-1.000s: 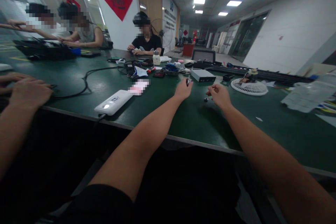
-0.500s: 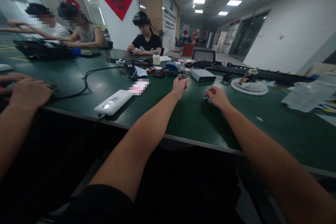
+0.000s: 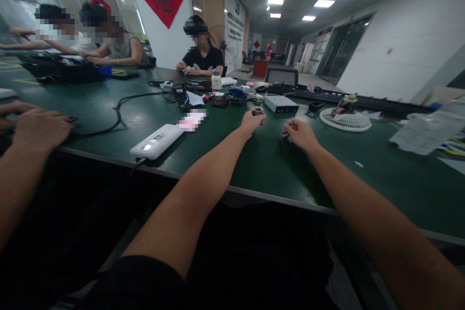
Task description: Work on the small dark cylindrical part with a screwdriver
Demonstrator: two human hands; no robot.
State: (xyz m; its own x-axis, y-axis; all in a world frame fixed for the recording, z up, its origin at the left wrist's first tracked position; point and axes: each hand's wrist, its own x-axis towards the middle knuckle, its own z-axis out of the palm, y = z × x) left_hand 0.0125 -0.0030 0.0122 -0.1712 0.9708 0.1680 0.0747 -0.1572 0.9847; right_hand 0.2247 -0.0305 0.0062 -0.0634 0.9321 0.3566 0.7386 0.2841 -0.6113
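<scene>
My left hand (image 3: pixel 250 123) is closed around a small dark cylinder with a hollow, ring-like top (image 3: pixel 257 111), held upright above the green table (image 3: pixel 269 169). The lower part of the cylinder is hidden by the fingers. A short way to the right, my right hand (image 3: pixel 301 133) is closed in a pinch, thumb against fingers, low over the table. Something small with a shiny bit shows at its fingertips, too small to name. The two hands are apart. Behind them lies a grey-white box (image 3: pixel 281 103) with a dark front.
A white power bank (image 3: pixel 158 141) with a cable lies left of my arm. Beyond are a bottle (image 3: pixel 216 80), cables and small parts. A white fan grille (image 3: pixel 345 119) and a plastic bag (image 3: pixel 428 128) lie right. Another person's hands (image 3: pixel 41 126) rest at far left; several people sit beyond.
My left hand has shifted slightly right and down, and the cylinder has turned so its round hollow top faces me. My right hand has barely moved.
</scene>
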